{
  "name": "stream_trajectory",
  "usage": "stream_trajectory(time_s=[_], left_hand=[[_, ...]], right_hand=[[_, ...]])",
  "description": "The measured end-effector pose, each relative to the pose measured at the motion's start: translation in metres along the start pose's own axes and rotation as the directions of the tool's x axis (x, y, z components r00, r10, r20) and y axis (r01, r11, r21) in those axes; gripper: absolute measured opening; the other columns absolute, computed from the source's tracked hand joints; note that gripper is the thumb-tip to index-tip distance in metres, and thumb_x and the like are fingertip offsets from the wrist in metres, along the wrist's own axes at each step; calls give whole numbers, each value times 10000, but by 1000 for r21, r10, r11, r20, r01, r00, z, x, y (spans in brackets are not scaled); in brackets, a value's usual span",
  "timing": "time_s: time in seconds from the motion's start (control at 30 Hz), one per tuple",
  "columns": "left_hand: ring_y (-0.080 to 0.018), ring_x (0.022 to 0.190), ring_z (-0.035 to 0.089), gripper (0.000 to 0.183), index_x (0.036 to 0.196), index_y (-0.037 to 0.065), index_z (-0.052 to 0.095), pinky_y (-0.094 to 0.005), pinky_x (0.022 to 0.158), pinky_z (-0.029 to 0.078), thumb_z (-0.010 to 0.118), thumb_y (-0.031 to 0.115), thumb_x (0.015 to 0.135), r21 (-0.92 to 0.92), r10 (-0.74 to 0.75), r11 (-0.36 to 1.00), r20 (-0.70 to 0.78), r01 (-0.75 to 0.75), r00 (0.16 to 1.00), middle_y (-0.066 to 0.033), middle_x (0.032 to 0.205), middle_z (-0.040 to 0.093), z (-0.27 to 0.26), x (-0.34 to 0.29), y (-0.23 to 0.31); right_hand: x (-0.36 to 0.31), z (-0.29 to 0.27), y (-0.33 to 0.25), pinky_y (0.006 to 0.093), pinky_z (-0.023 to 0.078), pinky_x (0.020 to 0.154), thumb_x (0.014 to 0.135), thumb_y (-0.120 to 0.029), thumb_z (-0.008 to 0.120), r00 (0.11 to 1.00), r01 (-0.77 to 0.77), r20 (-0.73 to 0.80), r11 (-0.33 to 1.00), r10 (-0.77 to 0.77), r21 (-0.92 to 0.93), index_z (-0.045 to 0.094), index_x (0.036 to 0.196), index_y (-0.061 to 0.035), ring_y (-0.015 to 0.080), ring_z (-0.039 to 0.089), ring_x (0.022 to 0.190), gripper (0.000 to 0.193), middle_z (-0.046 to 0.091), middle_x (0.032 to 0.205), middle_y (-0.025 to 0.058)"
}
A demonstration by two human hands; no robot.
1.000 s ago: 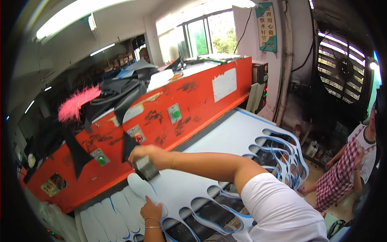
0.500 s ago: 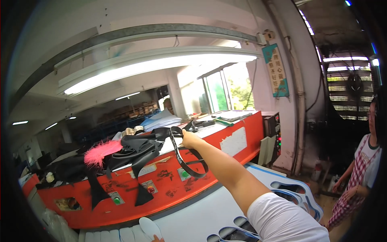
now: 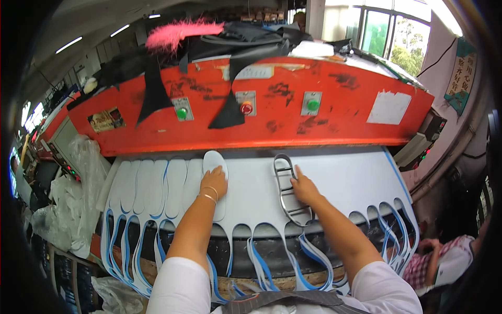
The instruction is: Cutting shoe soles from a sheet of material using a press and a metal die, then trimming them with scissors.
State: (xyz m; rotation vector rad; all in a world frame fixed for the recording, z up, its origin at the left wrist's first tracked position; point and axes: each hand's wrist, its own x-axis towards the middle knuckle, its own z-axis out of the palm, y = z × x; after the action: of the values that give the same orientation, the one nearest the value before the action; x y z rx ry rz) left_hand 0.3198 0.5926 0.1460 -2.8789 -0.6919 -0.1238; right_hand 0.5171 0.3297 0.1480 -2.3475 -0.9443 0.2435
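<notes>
A pink feathery bundle (image 3: pixel 180 34) lies near top centre beside draped black sheeting (image 3: pixel 243 44). Fluorescent tubes (image 3: pixel 69 45) glow at upper left. A window (image 3: pixel 376 32) and teal-edged sign (image 3: pixel 461 76) are at upper right, crumpled clear plastic (image 3: pixel 63 209) at left, a co-worker's checked apron (image 3: pixel 417 270) at lower right.

Left hand (image 3: pixel 215 181) palm down, fingers (image 3: pixel 216 171) forward; right hand (image 3: pixel 307 190) apart to its right, index finger (image 3: pixel 298 171) extended, others curled; forearms (image 3: pixel 189 230) behind hands.

a bright window (image 3: pixel 384 31) stands upper right, tube lights (image 3: pixel 69 45) glowing upper left.
</notes>
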Motion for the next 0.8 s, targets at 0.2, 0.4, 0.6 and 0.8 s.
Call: stream_trajectory(time_s=[0.2, 0.4, 0.6, 0.8], left_hand=[[-259, 1162, 420, 447, 1296, 284, 499, -455, 996, 305, 453, 162, 869, -134, -116, 986, -91, 104, 989, -88, 1210, 489, 9, 21, -28], [-267, 1365, 228, 456, 1348, 100, 412, -482, 1105, 162, 410, 163, 897, -281, 0, 959, -121, -34, 993, -90, 1431, 342, 39, -14, -24], [-240, 1360, 253, 458, 1333, 48, 408, -456, 1112, 159, 404, 197, 900, -393, 36, 915, -148, -93, 988, -68, 1432, 353, 41, -85, -25], [-251, 1351, 270, 464, 1317, 41, 437, -447, 1108, 160, 429, 200, 881, -474, 49, 871, -170, -125, 984, -90, 1408, 382, 45, -91, -40]], right_hand=[[-104, -9, 19, 443, 334, 998, 661, -459, 751, 900, 375, 299, 913, -316, -163, 308, 1398, -106, 436, 363, 1226, 929, 357, 1347, 290], [-71, 36, -23, 402, 348, 989, 530, -314, 819, 939, 343, 18, 938, -342, -57, 514, 1137, -68, 378, 396, 1159, 722, 411, 1203, 218], [-51, 126, -131, 429, 378, 958, 538, -327, 798, 947, 304, -87, 950, -310, -73, 516, 1208, -72, 389, 439, 1083, 770, 454, 1141, 242], [-57, 134, -118, 462, 281, 1052, 566, -441, 820, 931, 358, -45, 931, -362, -73, 429, 1286, -30, 395, 355, 1269, 917, 424, 1297, 276]])
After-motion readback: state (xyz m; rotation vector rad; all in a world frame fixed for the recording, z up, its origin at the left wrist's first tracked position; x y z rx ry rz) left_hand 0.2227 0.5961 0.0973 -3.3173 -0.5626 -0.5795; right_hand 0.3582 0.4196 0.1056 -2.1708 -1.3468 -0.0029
